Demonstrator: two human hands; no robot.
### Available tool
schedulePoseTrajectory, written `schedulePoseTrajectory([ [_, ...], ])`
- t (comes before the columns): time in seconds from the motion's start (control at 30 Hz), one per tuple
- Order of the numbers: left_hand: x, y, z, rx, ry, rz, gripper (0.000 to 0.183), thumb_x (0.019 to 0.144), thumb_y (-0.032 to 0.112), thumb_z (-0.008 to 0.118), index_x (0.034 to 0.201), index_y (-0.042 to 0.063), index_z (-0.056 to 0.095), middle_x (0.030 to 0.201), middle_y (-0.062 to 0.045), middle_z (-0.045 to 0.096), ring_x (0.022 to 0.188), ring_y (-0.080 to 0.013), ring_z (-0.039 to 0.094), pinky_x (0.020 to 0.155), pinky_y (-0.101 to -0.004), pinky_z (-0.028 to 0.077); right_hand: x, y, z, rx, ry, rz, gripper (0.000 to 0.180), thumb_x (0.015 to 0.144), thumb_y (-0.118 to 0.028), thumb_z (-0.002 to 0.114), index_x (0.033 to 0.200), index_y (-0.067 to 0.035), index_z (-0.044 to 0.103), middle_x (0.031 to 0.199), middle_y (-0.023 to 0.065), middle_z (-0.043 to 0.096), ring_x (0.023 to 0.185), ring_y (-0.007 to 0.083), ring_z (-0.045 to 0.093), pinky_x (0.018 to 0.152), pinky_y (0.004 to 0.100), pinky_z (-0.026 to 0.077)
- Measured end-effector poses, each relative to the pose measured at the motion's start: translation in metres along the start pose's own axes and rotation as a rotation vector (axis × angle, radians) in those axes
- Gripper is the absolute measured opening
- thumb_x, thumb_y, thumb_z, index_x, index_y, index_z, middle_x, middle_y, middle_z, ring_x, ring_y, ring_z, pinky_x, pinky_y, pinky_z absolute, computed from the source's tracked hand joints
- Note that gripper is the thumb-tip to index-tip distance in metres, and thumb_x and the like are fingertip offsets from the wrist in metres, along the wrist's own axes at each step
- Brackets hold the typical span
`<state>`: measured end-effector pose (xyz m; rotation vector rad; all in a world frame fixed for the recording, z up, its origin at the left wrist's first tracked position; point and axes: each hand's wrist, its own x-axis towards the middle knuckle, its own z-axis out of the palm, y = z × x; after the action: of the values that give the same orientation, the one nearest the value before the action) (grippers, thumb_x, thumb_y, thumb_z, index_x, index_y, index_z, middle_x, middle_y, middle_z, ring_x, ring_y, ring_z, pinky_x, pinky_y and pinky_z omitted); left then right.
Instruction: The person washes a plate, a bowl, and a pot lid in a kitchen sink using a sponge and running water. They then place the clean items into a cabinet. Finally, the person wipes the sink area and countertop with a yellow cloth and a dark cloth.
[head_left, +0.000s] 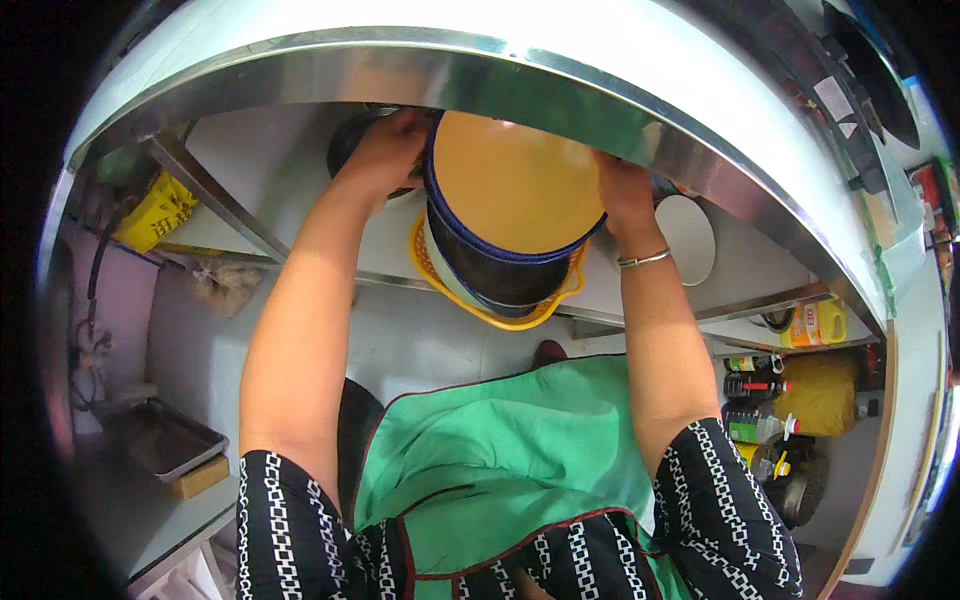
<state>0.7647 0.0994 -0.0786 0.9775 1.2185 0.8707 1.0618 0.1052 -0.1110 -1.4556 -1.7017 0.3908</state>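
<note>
A large round vessel (521, 187) with a tan surface and a dark blue rim is tilted towards me, under the steel edge of a counter. My left hand (390, 154) is at its left side, beside a black round pan (346, 146); its fingertips are partly hidden. At the opposite side, my right hand (626, 191) holds the vessel, its fingers partly covered by the counter edge. Below the vessel are a dark pot (517, 281) and a pale container, inside a yellow plastic basket (514, 322) that overhangs the shelf's front edge.
The steel counter edge (480, 79) curves above both hands. A white oval dish (686, 240) lies on the shelf right of my wrist. Several bottles (754, 386) stand low at the right. At far left are a yellow bag (159, 212) and a metal tray (169, 442) on a box.
</note>
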Motion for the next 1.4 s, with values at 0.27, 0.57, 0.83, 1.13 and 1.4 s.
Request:
schedulePoseTrajectory([
  [0.27,-0.002,-0.006,-0.003,0.169,0.065,0.298,0.028,0.087,0.024,0.055,0.110,0.008,0.058,0.104,-0.012,0.062,0.093,-0.0276,0.061,0.078,-0.0406,0.051,0.003,-0.007,-0.001,0.213,0.086,0.132,0.034,0.090,-0.016,0.057,0.120,-0.002,0.048,0.117,0.0057,0.054,0.103,0.0173,0.052,0.088,0.0291,0.042],
  [0.57,-0.001,-0.016,0.053,1.558,-0.153,0.470,0.032,0.075,0.020,0.063,0.105,0.009,0.065,0.101,-0.014,0.065,0.095,-0.0282,0.062,0.083,-0.0398,0.048,0.000,-0.003,-0.005,0.452,0.214,0.150,0.030,0.090,-0.011,0.055,0.118,-0.003,0.048,0.114,0.0046,0.054,0.102,0.0153,0.052,0.085,0.0276,0.044],
  [0.83,0.053,-0.043,0.066,1.206,-0.109,0.248,0.048,0.083,0.032,0.055,0.125,0.010,0.051,0.127,-0.016,0.052,0.118,-0.0311,0.049,0.096,-0.0391,0.041,-0.004,-0.007,-0.013,0.400,0.244,0.107,0.030,0.091,-0.010,0.054,0.119,-0.003,0.047,0.116,0.0046,0.051,0.105,0.0147,0.048,0.088,0.0274,0.041],
  [1.13,0.071,-0.050,0.071,1.298,0.088,0.428,0.028,0.084,0.013,0.050,0.108,0.004,0.060,0.111,-0.018,0.060,0.104,-0.0322,0.058,0.086,-0.0428,0.049,-0.004,-0.008,-0.023,0.271,0.314,0.146,0.031,0.090,-0.008,0.053,0.120,-0.005,0.046,0.115,0.0043,0.051,0.105,0.0160,0.049,0.087,0.0291,0.043],
  [1.4,0.074,-0.032,0.003,1.117,0.398,0.637,0.030,0.087,0.023,0.046,0.109,0.005,0.058,0.107,-0.024,0.059,0.099,-0.0358,0.058,0.083,-0.0442,0.048,0.006,-0.015,-0.036,0.814,0.404,0.241,0.031,0.091,-0.009,0.053,0.120,-0.010,0.045,0.116,0.0042,0.051,0.105,0.0184,0.052,0.087,0.0325,0.047],
])
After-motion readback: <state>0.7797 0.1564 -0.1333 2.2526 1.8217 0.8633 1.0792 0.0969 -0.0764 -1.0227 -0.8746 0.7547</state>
